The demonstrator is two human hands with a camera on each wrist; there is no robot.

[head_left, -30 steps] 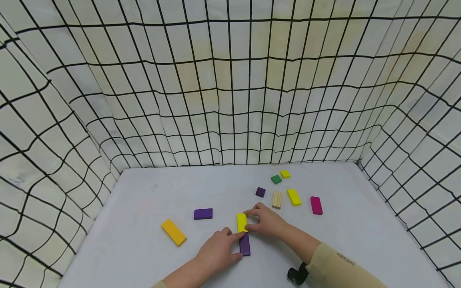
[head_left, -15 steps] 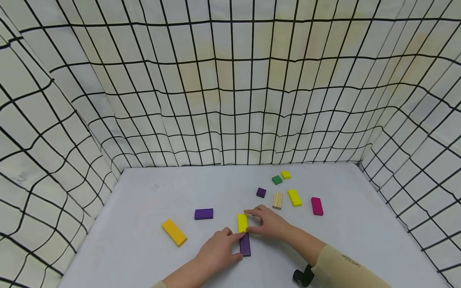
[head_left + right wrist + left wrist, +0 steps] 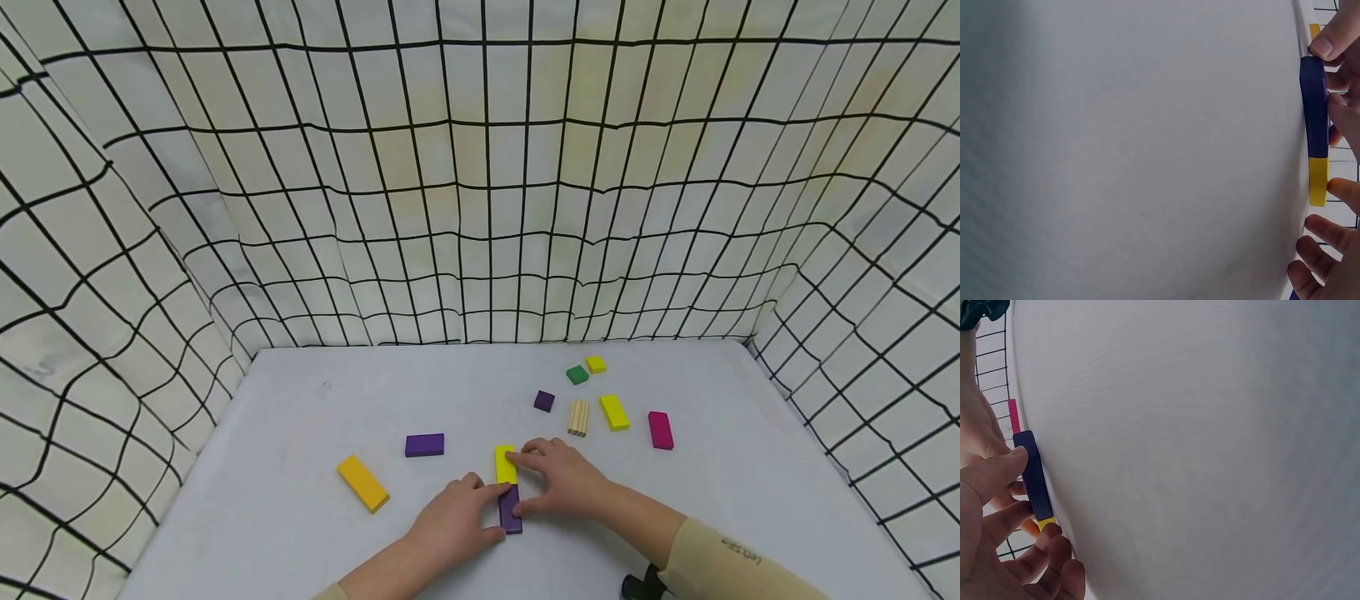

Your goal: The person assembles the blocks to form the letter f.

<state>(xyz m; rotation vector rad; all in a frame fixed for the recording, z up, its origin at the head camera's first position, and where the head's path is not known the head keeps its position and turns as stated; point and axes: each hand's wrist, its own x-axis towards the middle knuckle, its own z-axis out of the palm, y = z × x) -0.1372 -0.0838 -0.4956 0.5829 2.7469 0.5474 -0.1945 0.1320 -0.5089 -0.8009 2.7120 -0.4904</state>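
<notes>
A black net (image 3: 487, 124) walls in the back and sides of the white table (image 3: 262, 467). At it, the left hand (image 3: 456, 518) pinches a purple block (image 3: 509, 515) lengthwise between thumb and index finger; the right hand (image 3: 564, 480) holds nothing, its grip spread, thumb against that block and index finger on the yellow block (image 3: 502, 469) abutting its far end. To the left lie an orange block (image 3: 363, 483) and 1 more purple; right and beyond, a pink block (image 3: 661, 430), another yellow, a wooden block (image 3: 578, 418), then 3 small ones: dark, green, yellow.
</notes>
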